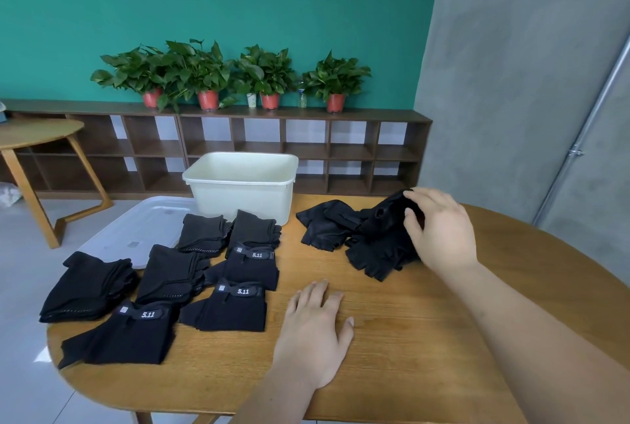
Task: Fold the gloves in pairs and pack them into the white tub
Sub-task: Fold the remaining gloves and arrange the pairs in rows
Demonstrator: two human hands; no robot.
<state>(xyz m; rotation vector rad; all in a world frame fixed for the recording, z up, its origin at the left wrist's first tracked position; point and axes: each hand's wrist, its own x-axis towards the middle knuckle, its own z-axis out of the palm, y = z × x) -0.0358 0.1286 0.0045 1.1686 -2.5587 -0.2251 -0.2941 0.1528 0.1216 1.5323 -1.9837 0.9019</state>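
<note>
A white tub [240, 191] stands at the far edge of the round wooden table [392, 338]. Several folded pairs of black gloves [235, 307] lie in rows on the table's left half, some showing "5.11" straps. A loose heap of black fingerless gloves [361, 236] lies to the right of the tub. My right hand [439, 229] rests on the heap's right side, its fingers curled over the top glove [388, 212]. My left hand [313, 331] lies flat and open on the bare wood, to the right of the folded pairs.
The tub's translucent lid [136, 226] lies on the table left of the tub, partly under folded gloves. Beyond the table stand a low wooden shelf [238, 147] with potted plants [208, 79] and a second wooden table [37, 137] at far left.
</note>
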